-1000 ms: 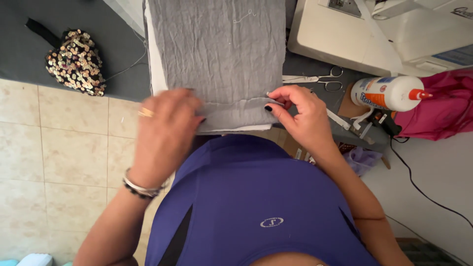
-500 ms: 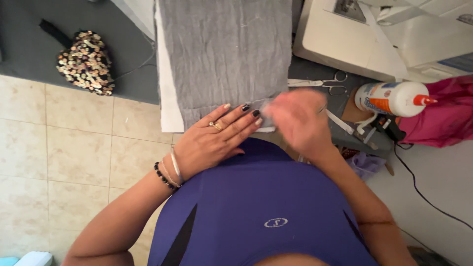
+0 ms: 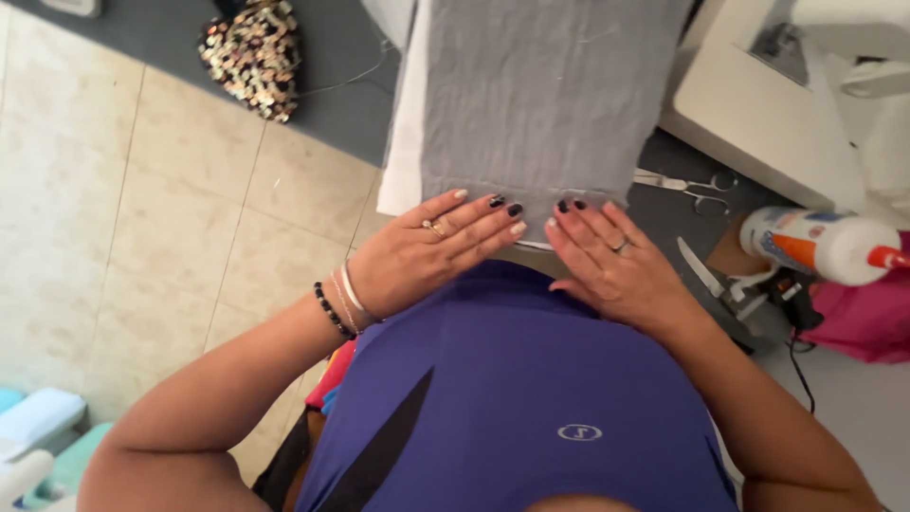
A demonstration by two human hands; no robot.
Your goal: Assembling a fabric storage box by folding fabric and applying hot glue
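Flatly, left hand (image 3: 417,251) and right hand (image 3: 611,261) press spread fingers (image 3: 479,223) on the grey cloth (image 3: 540,104).

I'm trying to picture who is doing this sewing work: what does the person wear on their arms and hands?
Both arms are bare, with no sleeves reaching them. The left hand has a gold ring on one finger; its wrist carries a dark beaded bracelet and thin bangles. The right hand wears one ring. The fingernails mix dark and pale polish. The top is purple with a black stripe.
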